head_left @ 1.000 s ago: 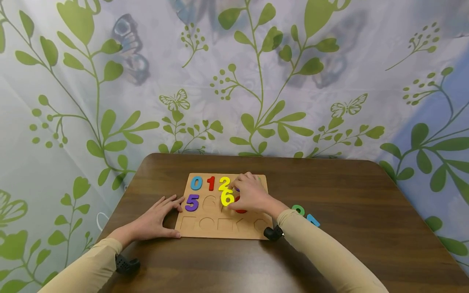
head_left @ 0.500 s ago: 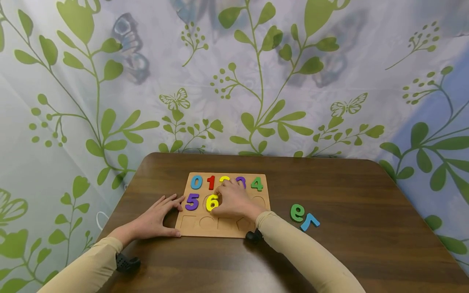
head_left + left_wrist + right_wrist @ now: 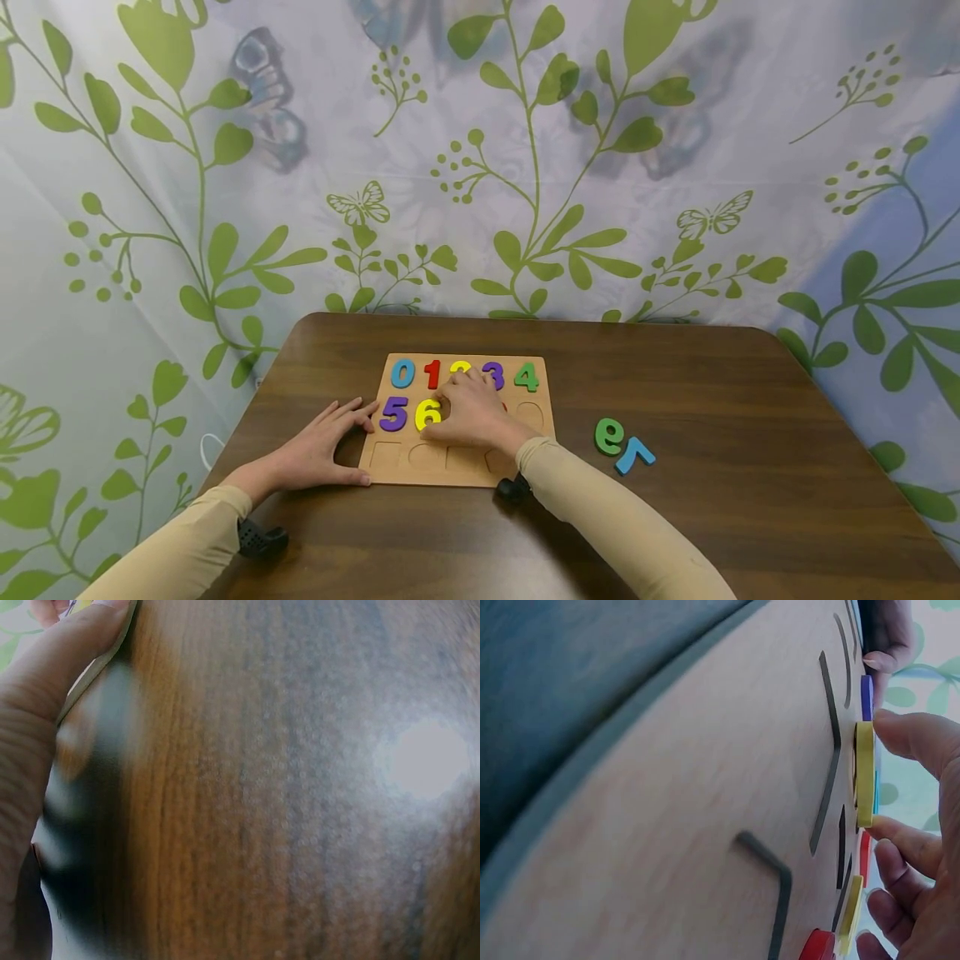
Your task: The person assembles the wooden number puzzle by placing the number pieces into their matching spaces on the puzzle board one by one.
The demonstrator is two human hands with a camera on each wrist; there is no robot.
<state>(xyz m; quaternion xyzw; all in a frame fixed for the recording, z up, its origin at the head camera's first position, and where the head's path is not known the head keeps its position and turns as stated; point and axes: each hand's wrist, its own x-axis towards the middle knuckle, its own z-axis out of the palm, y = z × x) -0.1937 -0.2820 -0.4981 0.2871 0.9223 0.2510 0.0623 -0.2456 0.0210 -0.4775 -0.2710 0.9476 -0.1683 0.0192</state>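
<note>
A wooden number board lies on the table, with several coloured numerals standing in its upper rows. At the middle row's second place, my right hand pinches a yellow number 6. In the right wrist view the thumb and index finger meet the two ends of this yellow 6, which sits slightly proud of the board; whether it is fully seated I cannot tell. My left hand rests at the board's left edge, fingers extended, fingertips and thumb touching it. The right hand partly covers the yellow 2.
Right of the board, a green 9-shaped numeral and a blue 7 lie loose on the brown table. Shape recesses line the board's front row. A patterned cloth hangs behind the table.
My right hand has carried the yellow 6 leftward and down to the place beside the purple 5. The green 4 and the loose numerals have come into fuller view. The left hand stays put.
</note>
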